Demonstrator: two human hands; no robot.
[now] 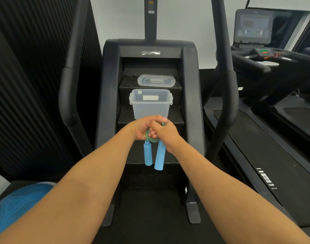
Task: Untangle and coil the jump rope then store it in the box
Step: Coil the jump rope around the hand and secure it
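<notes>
Both hands meet in front of a stair-climber machine, closed around a bunched green-blue jump rope [152, 139]. My left hand [142, 129] grips the bundle from the left, my right hand [164, 132] from the right. Two light blue handles [159, 155] hang down below the hands, side by side. Most of the rope is hidden inside my fists. Just beyond the hands, a clear plastic box [150, 106] stands open on a step of the machine. Its clear lid [156, 80] lies on the step above.
The black stair climber's side rails [69, 81] rise on both sides of the steps. A treadmill [266, 60] stands to the right. A blue cushion-like object [19, 203] lies at the lower left on the floor.
</notes>
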